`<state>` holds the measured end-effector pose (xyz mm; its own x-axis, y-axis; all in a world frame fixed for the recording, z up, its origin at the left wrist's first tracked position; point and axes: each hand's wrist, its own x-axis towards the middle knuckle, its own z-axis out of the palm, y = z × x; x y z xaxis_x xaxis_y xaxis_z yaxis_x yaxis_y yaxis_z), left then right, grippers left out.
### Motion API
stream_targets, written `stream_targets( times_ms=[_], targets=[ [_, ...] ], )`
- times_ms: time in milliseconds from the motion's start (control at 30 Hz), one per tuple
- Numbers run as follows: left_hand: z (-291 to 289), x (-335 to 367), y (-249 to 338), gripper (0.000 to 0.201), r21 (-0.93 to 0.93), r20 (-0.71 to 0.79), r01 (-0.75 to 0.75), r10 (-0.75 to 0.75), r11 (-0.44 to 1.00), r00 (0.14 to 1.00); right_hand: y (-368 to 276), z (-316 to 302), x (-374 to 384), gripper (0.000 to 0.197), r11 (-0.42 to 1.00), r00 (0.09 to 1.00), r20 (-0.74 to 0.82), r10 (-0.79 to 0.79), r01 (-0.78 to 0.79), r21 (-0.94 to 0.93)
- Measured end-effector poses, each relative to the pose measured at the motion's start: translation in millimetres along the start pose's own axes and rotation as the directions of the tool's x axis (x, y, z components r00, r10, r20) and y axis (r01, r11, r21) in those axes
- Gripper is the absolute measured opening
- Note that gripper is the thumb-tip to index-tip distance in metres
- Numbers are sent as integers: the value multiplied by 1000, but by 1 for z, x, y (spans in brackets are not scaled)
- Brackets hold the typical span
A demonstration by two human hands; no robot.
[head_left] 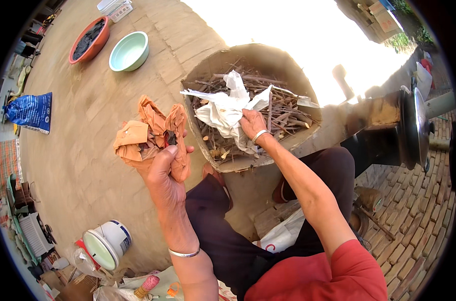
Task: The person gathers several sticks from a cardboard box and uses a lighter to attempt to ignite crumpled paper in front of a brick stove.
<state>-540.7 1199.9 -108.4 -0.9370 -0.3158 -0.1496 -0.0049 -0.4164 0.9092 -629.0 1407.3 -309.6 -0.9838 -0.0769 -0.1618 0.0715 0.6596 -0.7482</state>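
- From the head view, the left hand (167, 168) is gripping a wad of orange-brown paper (131, 139), thumb and fingers closing round its lower side; the right hand (253, 123) is holding a crumpled white sheet (222, 111), its fingers bunching tightly around the material.
- The orange-brown paper is looking matte and stiff, folding into sharp creases and ragged lobes; dark bits are showing in its hollow; it is hanging in the air left of the cardboard box (294, 70).
- The white sheet is puckering into peaks and thin flaps; it is lying over the twigs (291, 118), which are filling the box in a rough, dry, brown tangle.
- The box is standing, wide-mouthed and round-cornered, on the dusty tan ground (72, 155); brick paving (421, 226) is running along the right.
- Farther off, a pale green basin (129, 52) is sitting near an orange basin (101, 42) containing dark material; a shiny blue bag (31, 111) is slumping at the left; a white bucket (120, 238) is leaning below it.
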Motion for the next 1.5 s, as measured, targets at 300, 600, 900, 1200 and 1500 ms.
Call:
stream_targets(
  times_ms=[300, 600, 900, 1200, 1500],
  targets=[
    [-3, 2, -5, 54, -15, 8, -45, 45, 999, 999, -1, -135, 14, 29, 581, 962, -150, 230, -12, 814],
    [-14, -2, -4, 52, 0, -13, -79, 79, 997, 997, 40, -282, -8, 28, 706, 870, -380, 315, 54, 707],
    [-11, 0, -3, 51, 14, -26, -66, 66, 998, 997, 50, -222, -9, 29, 219, 984, 135, 119, -158, 963],
    [-28, -5, 7, 55, -43, -12, -72, 72, 996, 997, 48, -208, -3, 30, 296, 950, 91, 297, -183, 937],
    [-120, -15, -12, 54, 80, -185, 1, 14, 997, 983, 71, -310, -38, 31, 635, 895, -245, 373, -53, 771]
  ],
)
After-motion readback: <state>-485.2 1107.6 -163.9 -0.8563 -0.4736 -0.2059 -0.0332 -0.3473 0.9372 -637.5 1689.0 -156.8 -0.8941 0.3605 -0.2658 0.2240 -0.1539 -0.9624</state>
